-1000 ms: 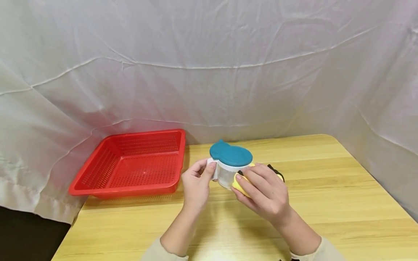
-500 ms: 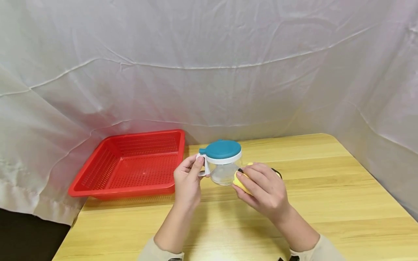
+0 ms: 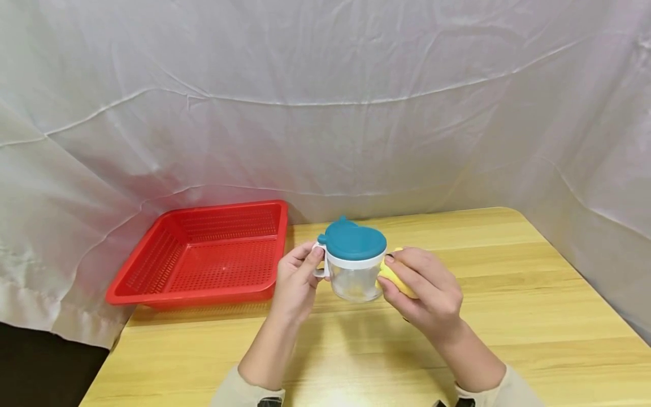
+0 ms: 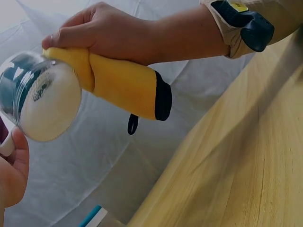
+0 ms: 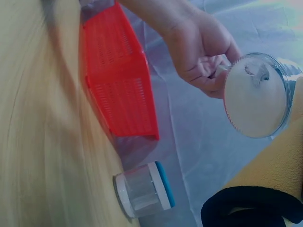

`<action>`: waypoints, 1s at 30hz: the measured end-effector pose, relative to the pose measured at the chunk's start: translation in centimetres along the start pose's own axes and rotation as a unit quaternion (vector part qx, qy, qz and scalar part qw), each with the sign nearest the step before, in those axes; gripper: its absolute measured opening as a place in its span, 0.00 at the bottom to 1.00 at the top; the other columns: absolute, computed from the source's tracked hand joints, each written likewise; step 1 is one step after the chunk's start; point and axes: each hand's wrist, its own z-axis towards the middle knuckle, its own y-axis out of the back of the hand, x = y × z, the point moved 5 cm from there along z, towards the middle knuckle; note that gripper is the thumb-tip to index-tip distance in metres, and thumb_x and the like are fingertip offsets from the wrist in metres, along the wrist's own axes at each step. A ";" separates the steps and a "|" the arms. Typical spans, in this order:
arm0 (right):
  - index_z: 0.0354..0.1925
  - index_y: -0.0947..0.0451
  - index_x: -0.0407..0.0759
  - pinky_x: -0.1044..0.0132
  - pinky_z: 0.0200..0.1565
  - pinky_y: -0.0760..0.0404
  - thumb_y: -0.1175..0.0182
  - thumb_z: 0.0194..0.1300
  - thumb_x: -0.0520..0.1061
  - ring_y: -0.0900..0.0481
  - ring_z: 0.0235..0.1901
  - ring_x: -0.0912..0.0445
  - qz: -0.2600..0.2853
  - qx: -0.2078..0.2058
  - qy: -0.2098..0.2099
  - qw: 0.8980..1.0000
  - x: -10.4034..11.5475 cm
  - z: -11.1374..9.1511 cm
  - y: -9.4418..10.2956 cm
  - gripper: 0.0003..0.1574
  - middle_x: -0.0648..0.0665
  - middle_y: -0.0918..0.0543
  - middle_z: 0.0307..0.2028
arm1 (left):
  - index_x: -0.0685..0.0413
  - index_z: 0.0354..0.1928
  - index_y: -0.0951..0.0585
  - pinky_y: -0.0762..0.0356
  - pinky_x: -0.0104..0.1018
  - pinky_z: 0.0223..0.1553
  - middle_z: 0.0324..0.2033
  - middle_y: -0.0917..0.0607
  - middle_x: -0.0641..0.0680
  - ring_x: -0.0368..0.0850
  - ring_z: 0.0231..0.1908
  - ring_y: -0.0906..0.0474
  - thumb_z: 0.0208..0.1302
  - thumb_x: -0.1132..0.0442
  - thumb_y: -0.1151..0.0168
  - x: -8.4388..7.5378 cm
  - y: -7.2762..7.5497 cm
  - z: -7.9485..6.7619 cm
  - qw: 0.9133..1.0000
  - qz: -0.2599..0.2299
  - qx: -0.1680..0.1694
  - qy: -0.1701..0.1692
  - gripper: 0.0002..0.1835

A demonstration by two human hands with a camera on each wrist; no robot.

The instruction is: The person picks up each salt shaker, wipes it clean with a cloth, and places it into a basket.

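Shifting over the last half second, the jar has come slightly to the right and nearer the person, and the yellow cloth now lies against the right side of its glass, below the white rim, instead of toward its lower front. That suggests the outside of the glass is being rubbed and a different patch is now under the cloth; how much has been gone over cannot be told. The blue lid is on, and the jar is held up off the counter, its base in sight from both wrists.

The left hand grips the white handle, thumb on top and fingers curled round it. The right hand pinches the cloth between thumb and bent fingers, thumb lowest; the loose part, with its black edge and small loop, trails from the hand. Both forearms reach in from the near side and angle toward each other, so the hands face across the jar. A second jar stands on the counter behind the held one, and the red basket sits to the left.
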 end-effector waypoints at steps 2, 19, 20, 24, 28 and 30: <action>0.27 0.16 0.26 0.62 0.36 0.16 0.31 0.60 0.40 0.22 0.24 0.43 0.000 -0.005 -0.006 1.000 -0.1 0.1 0.1 0.15 0.33 0.17 0.24 | 0.46 0.37 0.14 0.22 0.24 0.26 0.29 0.15 0.44 0.36 0.29 0.21 0.72 0.68 0.45 0.0 0.0 0.0 1.000 -0.001 0.006 0.004 0.12; 0.27 0.16 0.26 0.66 0.37 0.17 0.33 0.62 0.43 0.22 0.23 0.45 -0.024 0.017 -0.040 0.999 -1.1 -1.1 0.3 0.17 0.35 0.17 0.24 | 0.43 0.37 0.14 0.22 0.24 0.26 0.29 0.14 0.43 0.34 0.27 0.21 0.71 0.66 0.42 -0.5 0.4 0.1 1.000 -0.003 0.013 0.003 0.11; 0.27 0.16 0.26 0.67 0.37 0.17 0.33 0.62 0.43 0.22 0.23 0.45 -0.026 0.018 -0.043 0.999 -1.2 -1.1 0.3 0.18 0.35 0.17 0.24 | 0.43 0.37 0.14 0.22 0.24 0.26 0.29 0.14 0.43 0.34 0.28 0.21 0.71 0.65 0.42 -0.5 0.3 0.1 1.000 -0.003 0.015 0.005 0.10; 0.27 0.15 0.26 0.69 0.39 0.17 0.34 0.62 0.43 0.21 0.24 0.45 -0.036 0.023 -0.056 0.998 -1.5 -1.4 0.5 0.18 0.35 0.16 0.24 | 0.43 0.38 0.13 0.21 0.24 0.28 0.30 0.13 0.43 0.34 0.30 0.20 0.71 0.64 0.42 -0.6 0.1 -0.1 1.000 -0.004 0.025 0.010 0.09; 0.28 0.15 0.27 0.71 0.40 0.17 0.34 0.63 0.44 0.21 0.25 0.46 -0.041 0.031 -0.072 0.996 -1.8 -1.7 0.7 0.19 0.35 0.16 0.25 | 0.42 0.38 0.14 0.21 0.24 0.26 0.30 0.14 0.43 0.34 0.28 0.20 0.71 0.64 0.42 -0.6 0.0 -0.1 1.000 -0.001 0.030 0.009 0.10; 0.28 0.15 0.26 0.72 0.41 0.17 0.35 0.64 0.45 0.20 0.25 0.46 -0.032 0.035 -0.089 0.995 -1.9 -1.9 0.8 0.19 0.35 0.16 0.25 | 0.42 0.38 0.13 0.21 0.24 0.26 0.30 0.14 0.43 0.34 0.28 0.20 0.71 0.64 0.42 -0.6 0.0 -0.1 1.000 0.000 0.030 0.008 0.10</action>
